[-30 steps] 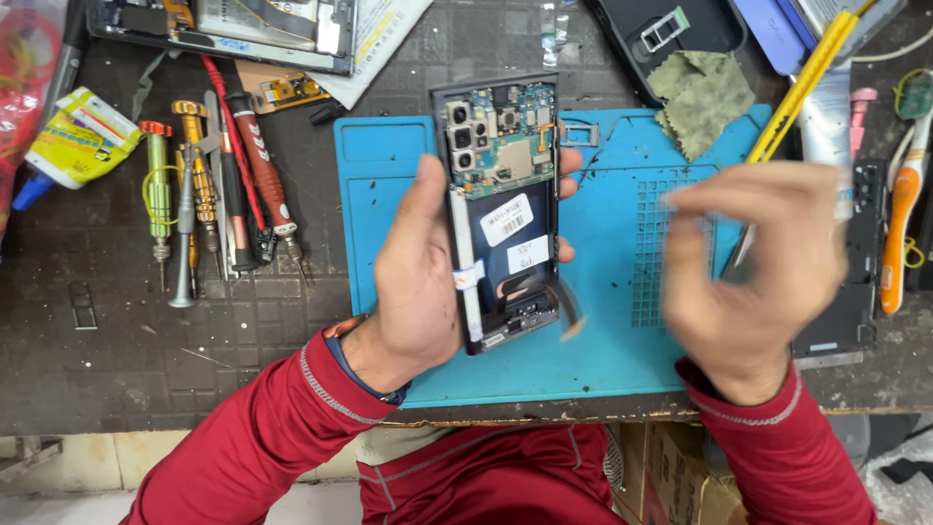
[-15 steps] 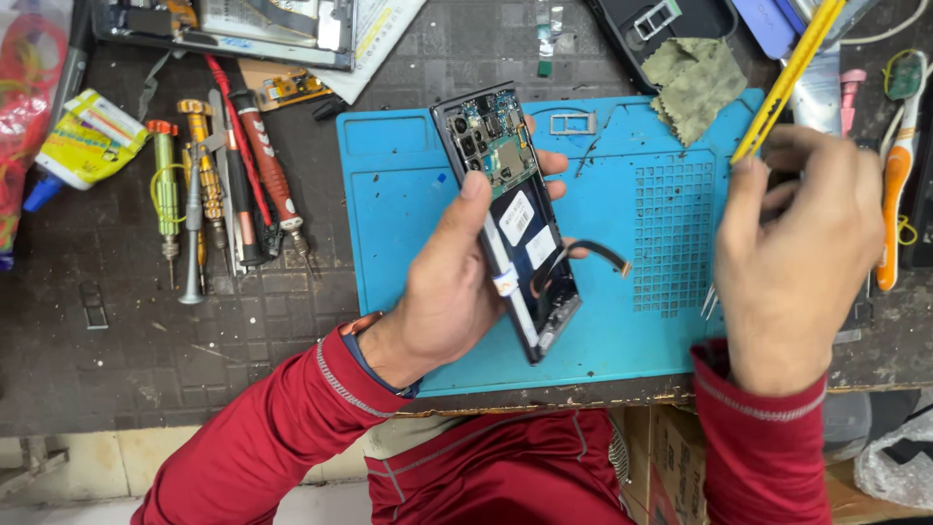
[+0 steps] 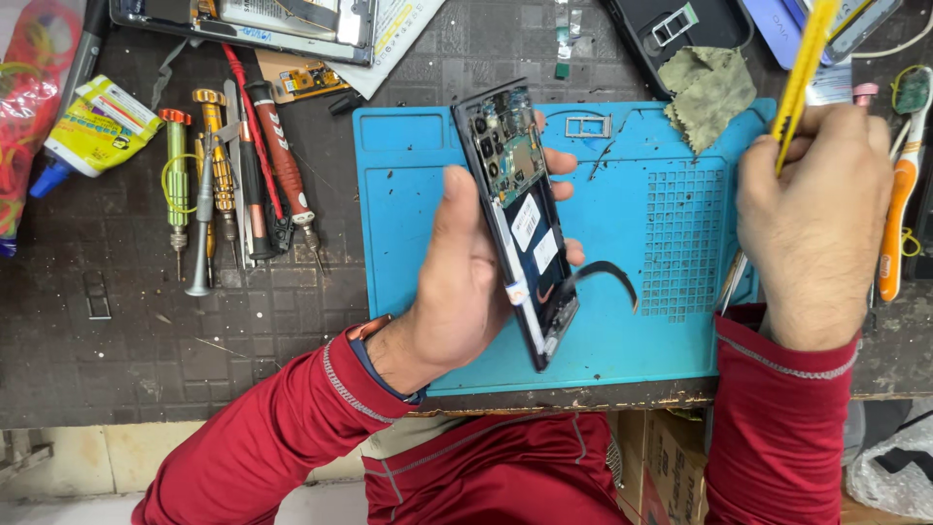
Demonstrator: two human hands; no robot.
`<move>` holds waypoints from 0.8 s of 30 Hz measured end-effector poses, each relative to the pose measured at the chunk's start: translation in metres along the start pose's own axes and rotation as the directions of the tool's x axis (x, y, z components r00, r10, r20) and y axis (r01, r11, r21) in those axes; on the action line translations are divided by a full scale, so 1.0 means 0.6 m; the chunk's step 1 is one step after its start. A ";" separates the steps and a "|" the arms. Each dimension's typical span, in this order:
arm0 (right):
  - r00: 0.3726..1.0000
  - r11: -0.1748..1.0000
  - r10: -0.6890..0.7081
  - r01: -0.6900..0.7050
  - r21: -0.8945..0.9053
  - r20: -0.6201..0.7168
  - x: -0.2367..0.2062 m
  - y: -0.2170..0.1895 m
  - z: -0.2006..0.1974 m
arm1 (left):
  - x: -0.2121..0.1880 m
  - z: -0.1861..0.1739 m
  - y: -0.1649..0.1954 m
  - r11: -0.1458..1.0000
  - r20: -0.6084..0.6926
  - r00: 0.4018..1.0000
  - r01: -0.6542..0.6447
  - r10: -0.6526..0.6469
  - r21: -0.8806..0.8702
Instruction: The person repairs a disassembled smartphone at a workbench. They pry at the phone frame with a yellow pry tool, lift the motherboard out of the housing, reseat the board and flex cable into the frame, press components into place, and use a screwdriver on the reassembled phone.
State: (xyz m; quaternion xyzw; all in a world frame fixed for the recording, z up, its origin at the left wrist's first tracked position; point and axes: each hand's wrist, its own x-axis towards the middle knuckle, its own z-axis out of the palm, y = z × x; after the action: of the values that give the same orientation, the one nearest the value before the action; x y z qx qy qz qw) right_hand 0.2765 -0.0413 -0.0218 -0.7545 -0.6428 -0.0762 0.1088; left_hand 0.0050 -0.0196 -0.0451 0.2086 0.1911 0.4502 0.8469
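Though half-hidden by left hand (image 3: 466, 292); opened phone (image 3: 520, 209), tilted.

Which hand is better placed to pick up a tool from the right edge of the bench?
The right hand, probably. It is at the right edge of the blue mat, close to the yellow tool and orange-handled tool. The left hand is occupied holding the opened phone.

We see the screwdrivers (image 3: 228, 185) left of the repair mat (image 3: 408, 194), a cloth (image 3: 708, 89) on its far right corner, and a glue tube (image 3: 92, 131) farther left.
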 end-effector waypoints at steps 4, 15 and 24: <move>0.980 0.951 0.198 -0.187 0.246 -0.020 -0.033 -0.003 -0.029 | 0.005 0.001 0.014 0.999 0.025 0.999 0.030 -0.029 -0.037; 0.931 0.170 0.359 0.001 0.985 -0.063 -0.187 -0.188 -0.078 | 0.010 0.005 0.018 0.995 0.000 1.000 0.028 -0.028 -0.091; 0.865 0.208 0.461 0.111 0.972 -0.197 -0.210 -0.272 -0.025 | -0.005 -0.002 -0.008 0.960 -0.045 0.997 -0.043 0.058 0.278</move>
State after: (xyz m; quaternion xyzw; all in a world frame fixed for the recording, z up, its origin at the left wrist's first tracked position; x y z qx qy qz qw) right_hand 0.0955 -0.1406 -0.0284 -0.5506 -0.4097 0.1791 0.7049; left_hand 0.0063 -0.0243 -0.0485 0.3181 0.2689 0.4458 0.7924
